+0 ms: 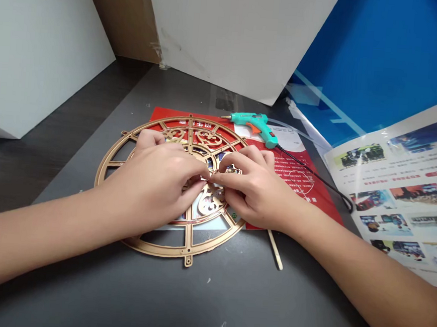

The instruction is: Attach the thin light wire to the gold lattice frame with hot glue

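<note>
Meeting over round golden scrollwork frame (189,234), curled hands (156,179) (258,184), whether grasping anything unclear, matte grey tabletop (177,301)

Place: seemed a craft workspace
Grey tabletop (170,301): was bordered by white panels (228,33)
Glue gun (251,120): lay near a picture poster (399,195)

Left hand (160,179) and right hand (258,187) are meeting at the fingertips over a gold openwork wheel (189,237); anything between them is too small to tell. Wheel is overlapping a red printed sheet (284,161) and the grey worktop (177,306). Teal glue gun (264,129) is lying just beyond, black cord (305,164) trailing right. Pale stick (275,251) is protruding near the right wrist.
</note>
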Demonstrator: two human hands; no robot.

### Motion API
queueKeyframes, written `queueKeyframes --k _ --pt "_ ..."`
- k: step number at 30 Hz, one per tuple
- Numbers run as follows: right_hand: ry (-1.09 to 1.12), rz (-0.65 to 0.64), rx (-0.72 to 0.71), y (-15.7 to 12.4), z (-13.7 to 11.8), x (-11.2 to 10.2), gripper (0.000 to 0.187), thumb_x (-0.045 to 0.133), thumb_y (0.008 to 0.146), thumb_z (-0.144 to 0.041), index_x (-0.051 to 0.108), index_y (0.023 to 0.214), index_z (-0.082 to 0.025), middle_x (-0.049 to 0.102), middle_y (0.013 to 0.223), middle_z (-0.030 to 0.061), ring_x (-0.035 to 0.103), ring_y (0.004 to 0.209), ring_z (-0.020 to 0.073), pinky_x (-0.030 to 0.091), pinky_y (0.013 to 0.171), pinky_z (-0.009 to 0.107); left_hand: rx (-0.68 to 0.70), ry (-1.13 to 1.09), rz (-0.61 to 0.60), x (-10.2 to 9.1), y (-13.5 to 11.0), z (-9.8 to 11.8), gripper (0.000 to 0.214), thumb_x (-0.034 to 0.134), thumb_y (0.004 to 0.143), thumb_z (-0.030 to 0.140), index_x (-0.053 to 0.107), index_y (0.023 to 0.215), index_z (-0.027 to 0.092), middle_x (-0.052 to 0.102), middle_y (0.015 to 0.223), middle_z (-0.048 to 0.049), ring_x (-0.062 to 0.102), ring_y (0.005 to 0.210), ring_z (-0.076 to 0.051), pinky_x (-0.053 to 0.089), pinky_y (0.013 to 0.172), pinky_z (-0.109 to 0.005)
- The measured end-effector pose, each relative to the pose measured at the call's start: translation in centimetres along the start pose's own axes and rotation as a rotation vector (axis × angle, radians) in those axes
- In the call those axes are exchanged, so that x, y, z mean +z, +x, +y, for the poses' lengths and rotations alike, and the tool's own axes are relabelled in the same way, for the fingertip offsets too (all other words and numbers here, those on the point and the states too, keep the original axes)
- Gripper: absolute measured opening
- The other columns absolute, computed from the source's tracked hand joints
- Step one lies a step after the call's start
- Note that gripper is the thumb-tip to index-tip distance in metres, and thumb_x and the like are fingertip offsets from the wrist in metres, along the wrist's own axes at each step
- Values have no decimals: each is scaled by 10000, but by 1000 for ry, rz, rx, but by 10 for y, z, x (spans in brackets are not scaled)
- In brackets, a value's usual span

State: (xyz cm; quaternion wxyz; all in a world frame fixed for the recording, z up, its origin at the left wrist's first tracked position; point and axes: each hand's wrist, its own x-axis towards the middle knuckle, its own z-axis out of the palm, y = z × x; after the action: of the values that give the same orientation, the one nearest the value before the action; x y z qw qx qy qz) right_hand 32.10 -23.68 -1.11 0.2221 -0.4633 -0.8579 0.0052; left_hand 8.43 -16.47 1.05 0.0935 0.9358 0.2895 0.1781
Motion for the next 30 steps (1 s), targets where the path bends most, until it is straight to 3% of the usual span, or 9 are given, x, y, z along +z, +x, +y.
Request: queueKeyframes --k 5,10,13,16,19,22,26,30 --pt "-7 185 5 -3 3 -5 246 616 1054 -147 842 1021 -238 820 1032 48 657 1047 274 316 886 475 -32 -59 -15 1 0 1 318 509 1021 403 801 943 304 783 792 3 671 843 -262 281 947 -487" --pt "-244 316 293 -4 23 -28 178 618 995 -211 765 905 -257 805 969 70 703 981 305 340 857 474 -77 -55 51 -3 3 0 367 531 1011 487 794 1179 294 831 1094 -64 720 1129 -360 352 1060 -561" --pt "-326 267 491 -4 42 -42 112 629 949 -255 726 893 -260 791 958 99 726 948 328 393 804 459 -108 -20 77 -6 7 -6 389 512 999 522 807 1087 285 809 1140 -94 694 1192 -399 359 1073 -617" --pt "-411 202 637 -5 60 -48 236 629 953 -328 798 1096 -247 829 1126 149 756 1098 414 486 860 506 -70 7 95 -5 8 -11 399 481 1013 505 806 940 284 781 1090 -95 692 1150 -386 372 1064 -630" --pt "-395 155 745 -5 74 -43 491 609 985 -415 794 1383 -195 813 1372 212 713 1324 502 541 1053 629 -16 11 92 0 6 -12 402 481 1039 500 827 1033 294 790 1121 -92 707 1175 -385 398 1059 -609" --pt "-275 140 803 -3 82 -35 614 569 1035 -534 758 1479 -155 785 1451 240 705 1363 507 549 1131 663 -19 10 88 5 4 -12 454 478 1055 535 822 1199 275 806 1208 -113 709 1240 -408 413 1064 -610" --pt "-95 126 842 11 86 -33 581 585 1041 -520 754 1474 -172 768 1492 228 742 1318 442 595 1101 584 -33 42 102 8 5 -17 490 458 1058 518 786 1301 246 808 1302 -142 708 1297 -433 416 1063 -618" --pt "-45 -54 850 33 93 -41 313 705 953 -365 826 1197 -212 844 1261 199 789 1072 395 625 902 502 8 97 170 9 4 -21 457 447 1084 470 780 1292 235 822 1282 -134 735 1241 -410 411 1036 -598"
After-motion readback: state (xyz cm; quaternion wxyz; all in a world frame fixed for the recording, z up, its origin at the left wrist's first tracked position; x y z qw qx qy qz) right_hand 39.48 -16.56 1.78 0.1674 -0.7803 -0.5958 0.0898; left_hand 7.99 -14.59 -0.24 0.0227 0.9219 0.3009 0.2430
